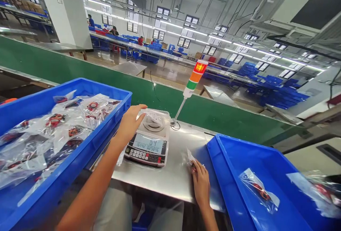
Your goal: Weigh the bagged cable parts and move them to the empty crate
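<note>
Factory hall [170,17] stretches far ahead, but the work is close, on a steel tabletop [170,177]. The left hand [130,124] is over a digital counting scale [147,145], with its grip partly open and the fingers curved. Its fingertips [142,108] are at the edge of a clear plastic bag [156,118] lying on the scale pan, but it is not possible to tell if the grip really has hold of this bag. The scale display shows 54 on the upper line. The right hand [201,188] is lower, near the tabletop edge, and its grip is almost closed, pinching a small clear bag [191,161] with a red item inside.

Left of the left grip stands a blue plastic crate [66,92], full of clear bags [55,124] holding red and black items. Just right of the right grip is another blue crate [226,167], with one similar bag [258,190] lying inside. Beyond the left grip, a signal tower light [195,76] stands on a thin pole, with its red part lit. Behind it runs a green conveyor belt [106,78]. Far away are long benches [138,46], stacks of blue crates [269,85] and some workers [114,31].
</note>
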